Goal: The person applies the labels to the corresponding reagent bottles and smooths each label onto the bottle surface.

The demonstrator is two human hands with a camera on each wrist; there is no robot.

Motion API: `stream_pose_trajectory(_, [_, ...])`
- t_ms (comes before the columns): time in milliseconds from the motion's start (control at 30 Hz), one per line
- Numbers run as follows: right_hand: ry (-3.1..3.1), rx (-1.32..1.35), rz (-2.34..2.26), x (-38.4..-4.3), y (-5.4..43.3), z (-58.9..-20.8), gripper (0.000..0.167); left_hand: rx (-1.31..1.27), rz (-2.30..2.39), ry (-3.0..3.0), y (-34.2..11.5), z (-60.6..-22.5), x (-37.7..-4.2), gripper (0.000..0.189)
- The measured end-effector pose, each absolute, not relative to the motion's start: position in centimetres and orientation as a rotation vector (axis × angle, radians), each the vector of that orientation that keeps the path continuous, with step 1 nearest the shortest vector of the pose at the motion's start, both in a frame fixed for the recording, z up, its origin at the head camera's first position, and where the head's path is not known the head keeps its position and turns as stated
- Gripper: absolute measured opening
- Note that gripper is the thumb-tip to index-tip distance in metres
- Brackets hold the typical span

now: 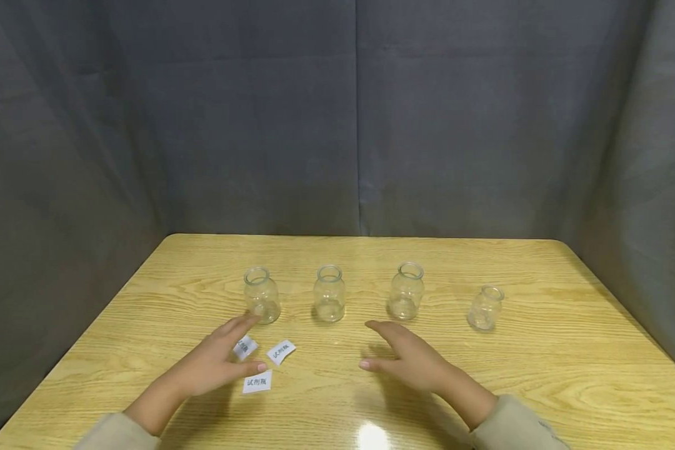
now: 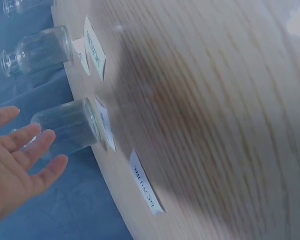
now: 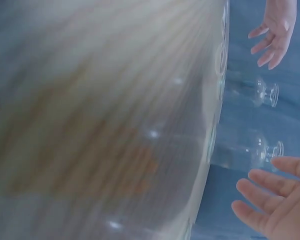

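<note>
Over the left part of the table hovers my left hand (image 1: 216,359), its fingers spread and holding nothing. White paper labels with handwritten characters lie below and beside it: one (image 1: 245,347) partly covered by the hand, one (image 1: 281,352) tilted, one (image 1: 257,382) near the thumb. Another label (image 2: 146,182) shows in the left wrist view. Just beyond the left fingertips stands a clear glass jar (image 1: 261,297). My right hand (image 1: 410,359) is also spread with nothing in it, in front of a second jar (image 1: 407,294).
Between those two jars is another upright glass jar (image 1: 329,294). A smaller glass jar (image 1: 486,308) stands at the right. The wooden table (image 1: 568,375) ends against dark grey curtains (image 1: 259,125) at the back and sides.
</note>
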State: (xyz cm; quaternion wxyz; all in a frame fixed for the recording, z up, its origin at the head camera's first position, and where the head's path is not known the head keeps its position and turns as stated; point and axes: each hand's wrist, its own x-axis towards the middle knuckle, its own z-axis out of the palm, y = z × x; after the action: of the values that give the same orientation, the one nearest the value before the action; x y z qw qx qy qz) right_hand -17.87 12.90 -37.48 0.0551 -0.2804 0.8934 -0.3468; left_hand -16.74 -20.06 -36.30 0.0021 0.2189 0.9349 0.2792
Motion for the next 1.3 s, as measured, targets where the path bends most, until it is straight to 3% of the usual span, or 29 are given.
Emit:
stream_pose_trajectory(933, [2.256,-0.774,-1.363,-19.7,7.6,-37.7,0.053,0.648,0.952,2.766,-18.6,-37.6,-18.1,0.065])
stream_pose_trajectory(1300, [2.106,-0.65,-1.497,-20.3,6.0,-37.6,0.041,0.631,1.045,2.706,-18.3,-37.8,-18.6,0.047])
